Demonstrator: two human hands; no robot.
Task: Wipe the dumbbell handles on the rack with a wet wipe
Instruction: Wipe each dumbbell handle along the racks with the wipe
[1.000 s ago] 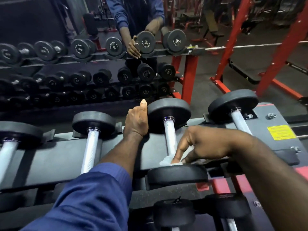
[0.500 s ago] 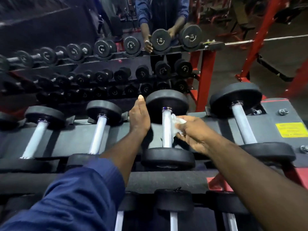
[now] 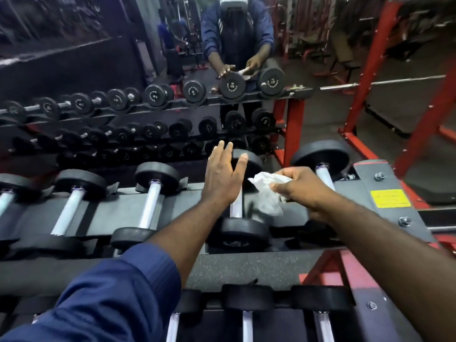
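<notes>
Gym mirror [image 3: 172, 58] backs the rack [image 3: 365, 191]. Left hand [image 3: 222, 178], fingers [image 3: 220, 149] straight, is at one dumbbell [image 3: 243, 233]. Right hand [image 3: 303, 191] pinches the wipe [image 3: 266, 193] beside its handle [image 3: 236, 207]. Seemingly mid-task; which handles are done is unclear.

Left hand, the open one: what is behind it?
A dumbbell: its far head and lower handle show past the left hand; the upper handle is covered.

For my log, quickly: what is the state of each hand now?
Left hand: open, holding nothing.
Right hand: holding the wipe.
</notes>
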